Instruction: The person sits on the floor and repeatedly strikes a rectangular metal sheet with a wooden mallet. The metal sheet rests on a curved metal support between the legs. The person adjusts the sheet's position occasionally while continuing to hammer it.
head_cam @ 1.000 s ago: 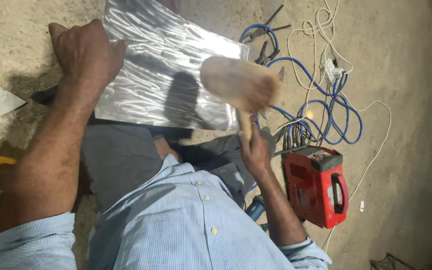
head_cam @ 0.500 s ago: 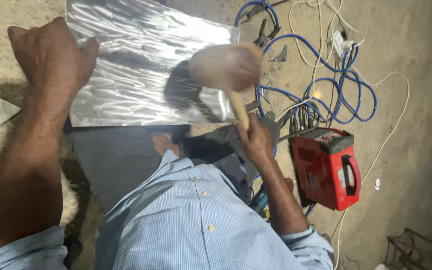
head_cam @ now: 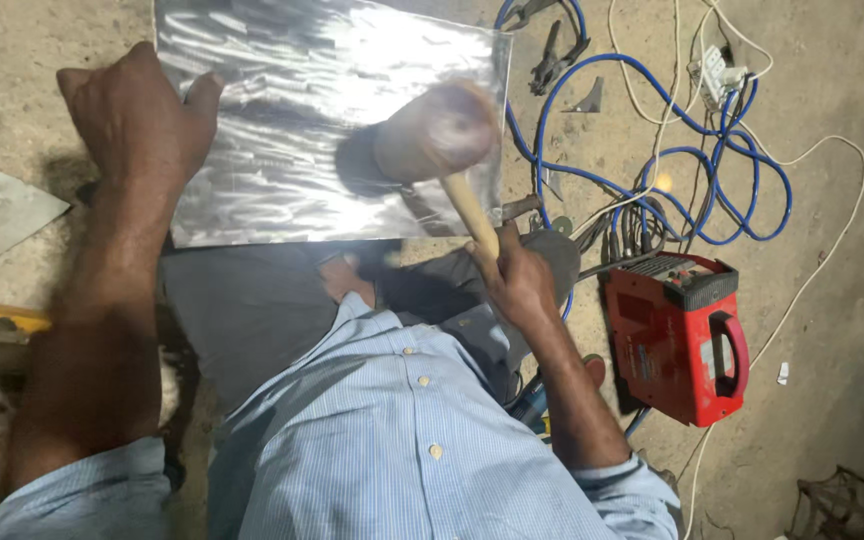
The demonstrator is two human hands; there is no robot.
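Sheet [head_cam: 282, 130]: a thin, shiny metal panel is laid flat on the floor, just ahead of the knees; it is judged light, springy and slick, with sharp edges, best pinned by a flat palm near its left edge.
Mallet [head_cam: 439, 130]: the blurred head is held over the sheet's right half, perhaps just above it; it is judged head-heavy, best gripped low on the handle.
Left hand [head_cam: 137, 120]: fingers are curled, pressed down at the sheet's left edge.
Right hand [head_cam: 517, 280]: fingers are wrapped tight round the mallet handle, below the sheet's near right corner.
Welder [head_cam: 677, 335]: a red box is seen right of the sheet, beside the blue cable [head_cam: 652, 170].
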